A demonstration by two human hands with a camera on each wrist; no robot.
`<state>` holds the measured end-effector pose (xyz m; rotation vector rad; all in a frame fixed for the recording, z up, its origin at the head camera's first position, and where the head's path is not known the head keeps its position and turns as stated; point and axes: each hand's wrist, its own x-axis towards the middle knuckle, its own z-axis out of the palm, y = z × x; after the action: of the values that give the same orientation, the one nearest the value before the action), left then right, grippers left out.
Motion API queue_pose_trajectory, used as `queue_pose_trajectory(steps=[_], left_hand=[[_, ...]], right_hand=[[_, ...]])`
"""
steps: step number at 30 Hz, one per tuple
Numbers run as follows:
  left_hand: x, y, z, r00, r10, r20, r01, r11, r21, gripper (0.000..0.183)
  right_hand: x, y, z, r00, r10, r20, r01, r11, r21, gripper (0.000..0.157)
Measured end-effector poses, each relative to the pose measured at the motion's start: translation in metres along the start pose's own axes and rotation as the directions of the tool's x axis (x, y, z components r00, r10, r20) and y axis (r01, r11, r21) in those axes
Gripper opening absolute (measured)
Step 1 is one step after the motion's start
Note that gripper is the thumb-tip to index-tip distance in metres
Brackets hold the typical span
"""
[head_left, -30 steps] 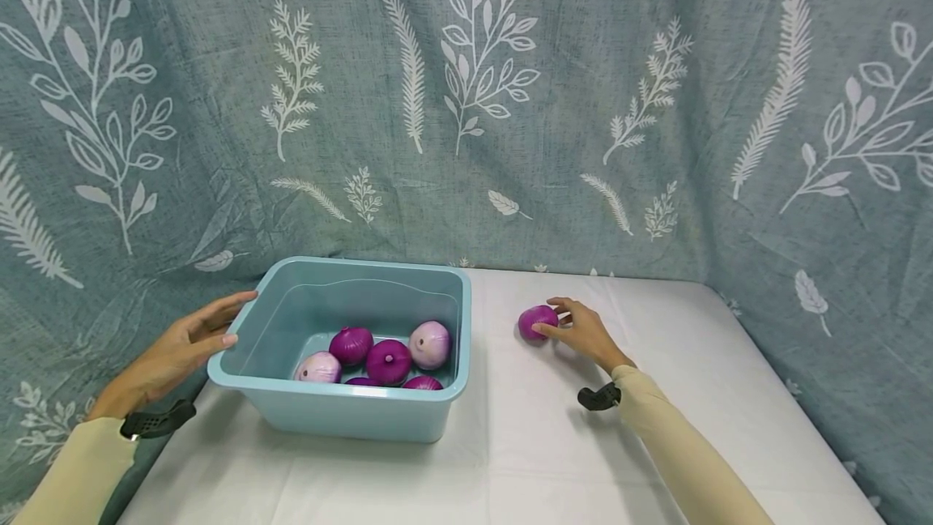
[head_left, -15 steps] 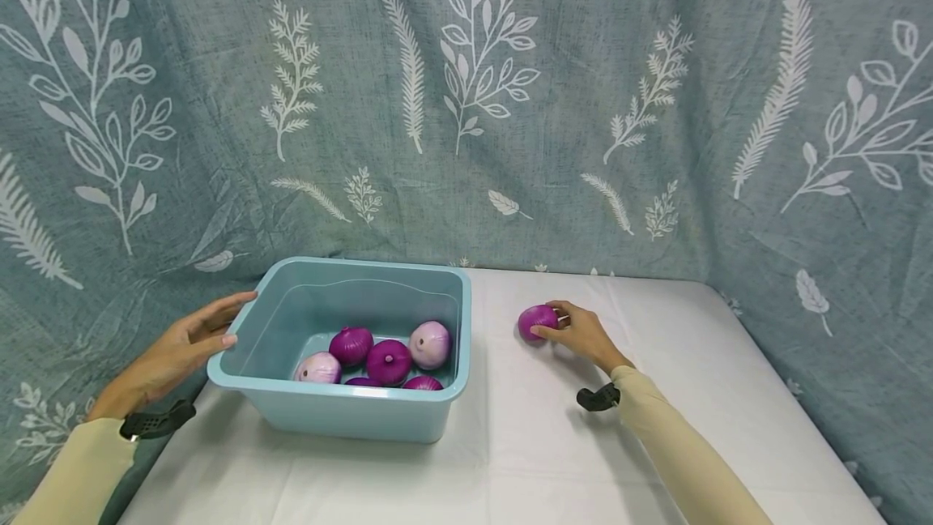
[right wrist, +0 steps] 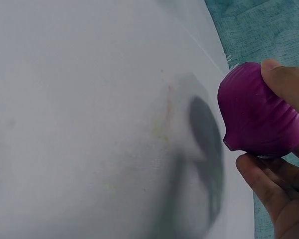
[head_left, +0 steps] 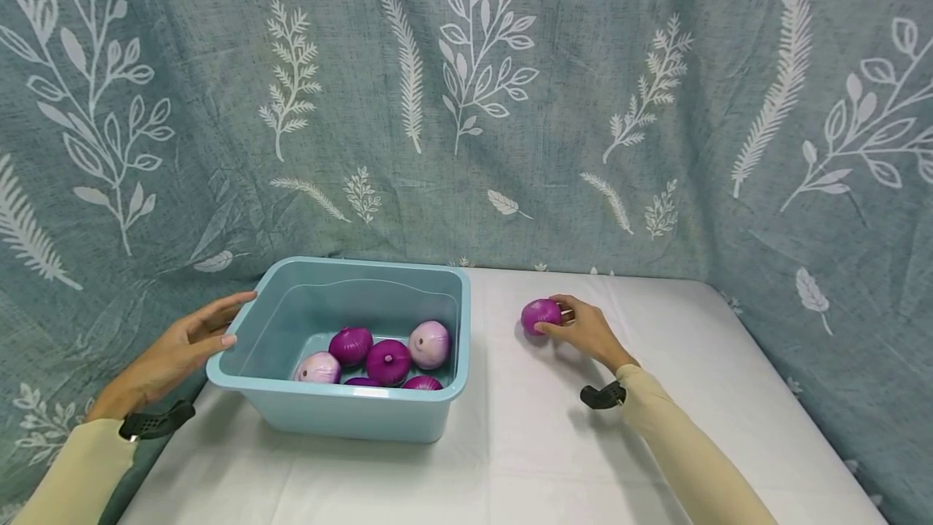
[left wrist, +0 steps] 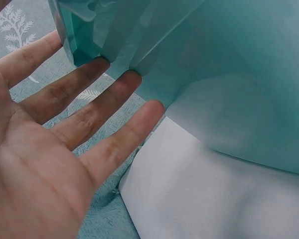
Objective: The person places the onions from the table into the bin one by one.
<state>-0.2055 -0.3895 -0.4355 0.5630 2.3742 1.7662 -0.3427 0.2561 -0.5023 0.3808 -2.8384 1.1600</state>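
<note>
My right hand (head_left: pixel 585 333) grips a glossy purple onion (head_left: pixel 541 317) between thumb and fingers, to the right of a light blue plastic tub (head_left: pixel 350 411). In the right wrist view the onion (right wrist: pixel 261 112) is held near the table's edge, its pointed tip out and its shadow apart from it on the white cloth. At the tub's left side is my left hand (head_left: pixel 171 355), its thumb by the rim. The left wrist view shows this hand's straight, spread fingers (left wrist: pixel 112 144) with their tips against the tub's outer wall (left wrist: pixel 229 59).
Inside the tub lie several onions, such as a dark purple onion (head_left: pixel 389 362) and a pale pinkish onion (head_left: pixel 430 344). The tub stands on a white-clothed table (head_left: pixel 539 444). A blue-grey leaf-patterned curtain (head_left: pixel 452 201) hangs behind and along both sides.
The onion in my right hand has shifted slightly up and to the right over the last half second. My left hand and the tub have stayed in place.
</note>
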Motion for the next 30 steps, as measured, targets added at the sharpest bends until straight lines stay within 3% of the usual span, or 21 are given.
queue_pose_trajectory(steps=[22, 30], left_hand=[[-0.002, 0.001, -0.003, 0.999, -0.042, -0.003, 0.042, 0.998, 0.053, 0.063], [0.0, 0.0, -0.001, 1.0, -0.014, -0.008, 0.014, 1.0, 0.017, 0.064]], right_hand=[[-0.006, -0.048, -0.013, 0.993, -0.121, -0.01, 0.121, 0.989, 0.091, 0.077], [-0.008, -0.07, -0.015, 0.985, -0.173, -0.016, 0.174, 0.979, 0.107, 0.073]])
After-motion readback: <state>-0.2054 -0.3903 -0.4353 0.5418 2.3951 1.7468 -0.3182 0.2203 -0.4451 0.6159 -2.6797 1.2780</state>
